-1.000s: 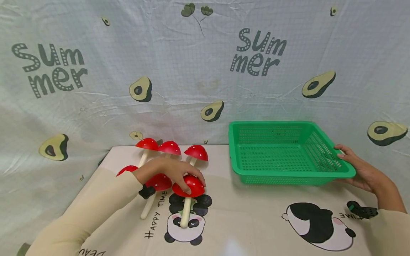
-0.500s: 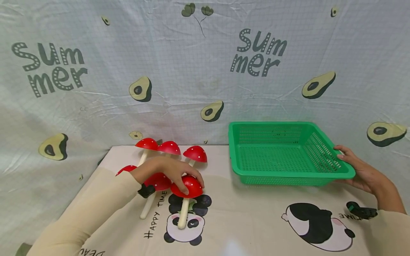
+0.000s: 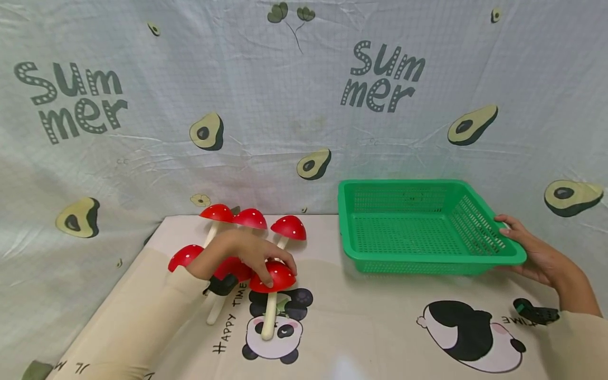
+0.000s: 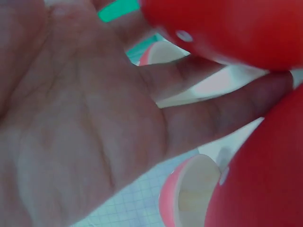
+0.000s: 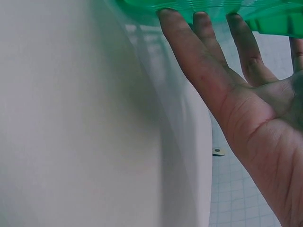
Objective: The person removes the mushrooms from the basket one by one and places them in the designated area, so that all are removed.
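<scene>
My left hand (image 3: 252, 254) grips the red cap of a toy mushroom (image 3: 280, 277), whose cap has white dots; its pale stem points toward me over a printed panda. In the left wrist view, the mushroom's cap (image 4: 232, 28) sits against the fingers, and a second red cap (image 4: 270, 175) lies close below them. At the right, my right hand (image 3: 539, 256) holds a green plastic basket (image 3: 437, 258) by its right side. From the right wrist view, fingertips (image 5: 170, 16) press at the basket's underside (image 5: 218, 7).
Around my left hand lie several more toy mushrooms, among them one at the back (image 3: 288, 228), one at the far left (image 3: 184, 256) and one partly under my wrist (image 3: 233, 269). A printed cloth (image 3: 380, 316) covers the table, and a patterned curtain (image 3: 266, 126) hangs behind.
My left hand and the gripped mushroom have shifted slightly to the left. The right hand and the basket stay where they were.
</scene>
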`<state>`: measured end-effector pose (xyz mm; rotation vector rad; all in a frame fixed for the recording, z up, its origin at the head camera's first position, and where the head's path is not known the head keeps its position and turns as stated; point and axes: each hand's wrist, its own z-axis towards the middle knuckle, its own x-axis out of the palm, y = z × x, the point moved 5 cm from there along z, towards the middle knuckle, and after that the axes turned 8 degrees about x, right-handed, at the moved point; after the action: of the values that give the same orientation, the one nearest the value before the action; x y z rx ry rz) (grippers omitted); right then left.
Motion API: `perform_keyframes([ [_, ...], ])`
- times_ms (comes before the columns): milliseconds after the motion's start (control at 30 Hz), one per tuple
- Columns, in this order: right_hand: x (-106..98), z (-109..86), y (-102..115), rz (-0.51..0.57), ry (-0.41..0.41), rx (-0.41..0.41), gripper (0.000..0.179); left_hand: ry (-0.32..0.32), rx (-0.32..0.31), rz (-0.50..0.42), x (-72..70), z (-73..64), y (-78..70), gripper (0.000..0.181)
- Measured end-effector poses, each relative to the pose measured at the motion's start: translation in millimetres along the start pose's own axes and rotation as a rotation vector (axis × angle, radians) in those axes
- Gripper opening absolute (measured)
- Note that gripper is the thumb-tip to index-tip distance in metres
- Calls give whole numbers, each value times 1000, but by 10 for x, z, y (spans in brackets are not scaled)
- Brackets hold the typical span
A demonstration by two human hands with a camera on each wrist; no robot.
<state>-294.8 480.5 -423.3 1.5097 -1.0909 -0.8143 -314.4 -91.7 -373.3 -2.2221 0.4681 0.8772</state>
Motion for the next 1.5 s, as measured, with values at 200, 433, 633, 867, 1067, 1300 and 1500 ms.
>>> perform_keyframes([
  [200, 7, 25, 0, -26, -24, 0, 31, -28, -15, 27, -12, -24, -11, 54],
  [433, 15, 55, -16, -23, -29, 8, 32, -48, -35, 79, -53, -40, -19, 56],
  [633, -1, 49, -11, -11, 0, -7, 32, -66, 14, 141, -107, -30, -76, 60],
  [867, -12, 56, -34, -8, -6, -6, 32, -21, -3, 131, -61, 39, -9, 56],
  [1067, 7, 52, -36, 10, 16, -10, 32, -28, -19, 157, -25, 60, 4, 49],
  [1300, 2, 29, -8, 12, 29, -19, 32, -40, -22, 141, -32, 97, -35, 43],
  [1500, 20, 42, -12, 16, 36, -27, 32, -49, -36, 157, -29, 72, -23, 44],
])
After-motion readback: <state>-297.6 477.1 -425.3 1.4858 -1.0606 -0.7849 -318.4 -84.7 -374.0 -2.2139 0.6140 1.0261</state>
